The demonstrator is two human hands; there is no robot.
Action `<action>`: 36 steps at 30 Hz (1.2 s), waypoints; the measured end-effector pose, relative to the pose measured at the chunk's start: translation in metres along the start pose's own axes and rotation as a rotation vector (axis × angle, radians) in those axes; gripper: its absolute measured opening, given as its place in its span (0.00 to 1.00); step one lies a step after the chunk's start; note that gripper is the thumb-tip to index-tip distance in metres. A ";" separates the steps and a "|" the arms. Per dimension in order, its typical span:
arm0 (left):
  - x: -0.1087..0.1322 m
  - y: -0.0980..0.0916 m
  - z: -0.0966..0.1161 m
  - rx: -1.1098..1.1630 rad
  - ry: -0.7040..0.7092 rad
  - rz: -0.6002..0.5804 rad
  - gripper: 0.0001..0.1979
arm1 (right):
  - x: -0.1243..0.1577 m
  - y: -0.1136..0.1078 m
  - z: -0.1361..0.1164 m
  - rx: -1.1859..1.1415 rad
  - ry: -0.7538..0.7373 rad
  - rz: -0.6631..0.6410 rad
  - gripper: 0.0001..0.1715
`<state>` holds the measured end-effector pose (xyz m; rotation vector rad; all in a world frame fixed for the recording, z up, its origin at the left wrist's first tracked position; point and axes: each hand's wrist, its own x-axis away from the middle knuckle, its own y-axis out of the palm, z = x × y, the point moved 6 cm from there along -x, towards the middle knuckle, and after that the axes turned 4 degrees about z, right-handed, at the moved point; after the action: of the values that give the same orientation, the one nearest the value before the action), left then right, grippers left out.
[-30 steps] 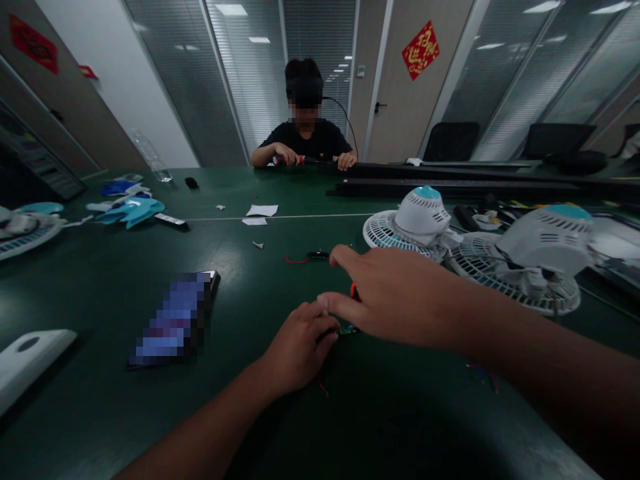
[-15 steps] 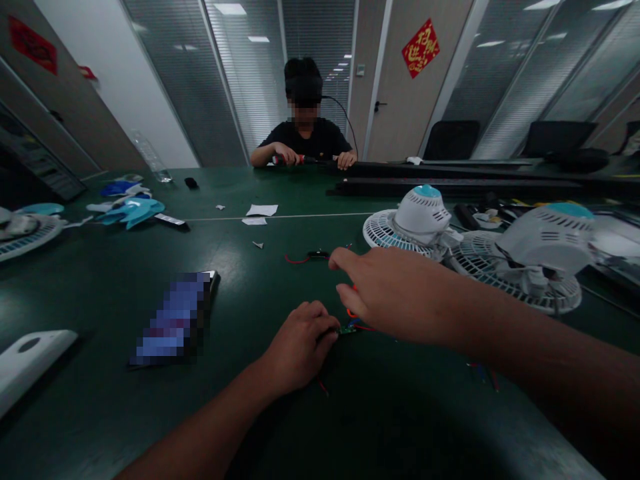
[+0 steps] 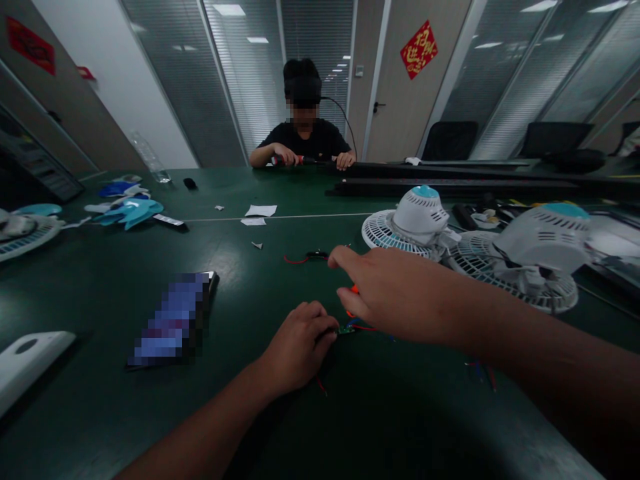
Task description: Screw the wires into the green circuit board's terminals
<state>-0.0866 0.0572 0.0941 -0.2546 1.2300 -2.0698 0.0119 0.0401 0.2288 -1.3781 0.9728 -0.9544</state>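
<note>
My left hand [image 3: 303, 347] rests low on the table with thumb and fingertips pinched on the edge of a small green circuit board [image 3: 346, 330]. Red and blue wires [image 3: 367, 327] run from the board toward the right. Just above and right of it is my right hand [image 3: 383, 283], its index finger bent forward and its thumb apart below. Bits of an orange-handled tool [image 3: 355, 289] show around that thumb; the palm hides the rest, so its exact kind cannot be made out. Beyond the right fingertips lies a small black part with red leads [image 3: 316, 255].
Two white fan heads [image 3: 423, 217] lie at the right, with loose wires [image 3: 481, 373] nearer. A phone [image 3: 173, 320], a white panel [image 3: 33, 367] and blue fan blades [image 3: 127, 212] are leftward. Opposite, a person [image 3: 303, 137] handles a red-and-black tool beside long black bars [image 3: 450, 185].
Both hands hold almost the same pose and place, with the left still on the circuit board. The whole view has shifted very slightly.
</note>
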 end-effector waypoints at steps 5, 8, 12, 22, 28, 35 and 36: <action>0.001 0.001 -0.001 0.003 0.004 -0.004 0.09 | 0.000 0.001 0.001 -0.010 -0.007 0.000 0.18; 0.001 0.001 -0.001 0.009 0.009 0.003 0.08 | -0.001 0.001 0.002 -0.006 -0.013 0.003 0.18; 0.000 0.002 -0.002 0.014 -0.001 0.005 0.09 | -0.001 0.002 0.002 -0.007 -0.030 0.013 0.18; 0.001 0.002 -0.002 0.015 0.017 0.010 0.09 | -0.001 0.003 0.003 -0.004 0.006 0.001 0.20; 0.002 0.002 -0.002 0.014 0.033 0.031 0.08 | -0.002 0.001 0.005 0.085 0.071 0.018 0.28; 0.001 0.001 -0.001 -0.004 0.005 0.000 0.09 | -0.007 0.005 0.009 0.152 0.052 0.016 0.21; 0.000 0.001 -0.001 -0.005 0.004 0.001 0.09 | -0.007 0.005 0.010 0.149 0.061 0.013 0.21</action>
<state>-0.0869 0.0576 0.0924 -0.2522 1.2383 -2.0674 0.0188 0.0503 0.2235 -1.2226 0.9356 -1.0429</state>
